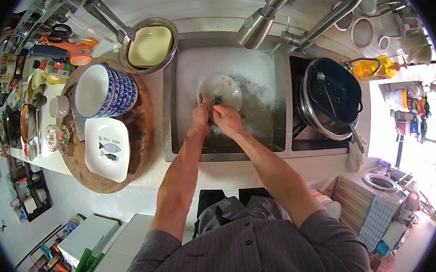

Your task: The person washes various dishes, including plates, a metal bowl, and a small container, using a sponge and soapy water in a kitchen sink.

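Note:
In the left basin of the stainless steel sink (165, 101), a round white dish (229, 87) with coloured marks lies tilted in foamy water (205, 59). My left hand (201, 114) grips the dish at its near left rim, thumb on the inside. Curled fingers bring my right hand (226, 118) against the near side of the dish, touching or almost touching my left. A small dark patch (218, 98) shows inside the dish by my fingertips; whether it is a print or a scrubber I cannot tell. What lies under my right fingers is hidden.
To the left, a round wooden board (142, 141) bears stacked blue-and-white bowls (97, 91), a fish-print dish (107, 149) and a cleaver (78, 125). A metal bowl (174, 29) holds a yellow dish (151, 46). The faucet (258, 29) overhangs the sink; a dark blue basin (336, 90) sits right.

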The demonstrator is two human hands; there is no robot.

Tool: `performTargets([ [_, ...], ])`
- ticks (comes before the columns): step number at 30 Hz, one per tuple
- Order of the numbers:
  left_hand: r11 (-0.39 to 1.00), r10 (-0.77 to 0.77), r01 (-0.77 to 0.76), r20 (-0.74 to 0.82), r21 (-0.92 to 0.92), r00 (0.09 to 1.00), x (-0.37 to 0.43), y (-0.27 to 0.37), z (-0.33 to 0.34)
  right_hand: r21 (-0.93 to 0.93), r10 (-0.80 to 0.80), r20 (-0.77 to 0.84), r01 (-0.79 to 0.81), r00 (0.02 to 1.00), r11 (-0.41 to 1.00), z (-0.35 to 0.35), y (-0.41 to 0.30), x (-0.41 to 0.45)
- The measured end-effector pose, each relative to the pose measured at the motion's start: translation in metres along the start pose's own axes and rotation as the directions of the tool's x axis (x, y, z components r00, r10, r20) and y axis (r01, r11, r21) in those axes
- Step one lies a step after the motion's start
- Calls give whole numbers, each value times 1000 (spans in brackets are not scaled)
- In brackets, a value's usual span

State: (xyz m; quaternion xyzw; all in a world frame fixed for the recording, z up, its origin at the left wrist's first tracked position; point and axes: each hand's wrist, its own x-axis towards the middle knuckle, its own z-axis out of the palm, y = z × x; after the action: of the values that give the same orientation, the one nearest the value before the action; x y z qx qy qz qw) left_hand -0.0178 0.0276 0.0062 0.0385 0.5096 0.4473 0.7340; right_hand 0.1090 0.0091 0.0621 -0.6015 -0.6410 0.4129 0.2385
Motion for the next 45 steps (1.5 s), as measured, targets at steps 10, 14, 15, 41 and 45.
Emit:
performTargets([
  [10, 999, -33, 34, 55, -5, 998, -24, -1, 45, -576, -174, -168, 47, 970, 816, -47, 63, 25],
  [14, 1000, 23, -22, 53, -14, 998, -16, -8, 42, -402, 22, -212, -108, 977, 909, -7, 26, 16],
  [15, 997, 71, -69, 35, -44, 997, -9, -11, 35, -255, 181, -143, -213, 973, 943, 2, 13, 15],
  [41, 979, 78, -95, -99, -182, 992, 2, -27, 23, 327, 476, -193, -401, 858, 856, 9, 47, 28],
  [45, 987, 40, -57, -113, -152, 993, -20, -15, 47, -424, 196, -73, -208, 978, 882, -68, 58, 52],
])
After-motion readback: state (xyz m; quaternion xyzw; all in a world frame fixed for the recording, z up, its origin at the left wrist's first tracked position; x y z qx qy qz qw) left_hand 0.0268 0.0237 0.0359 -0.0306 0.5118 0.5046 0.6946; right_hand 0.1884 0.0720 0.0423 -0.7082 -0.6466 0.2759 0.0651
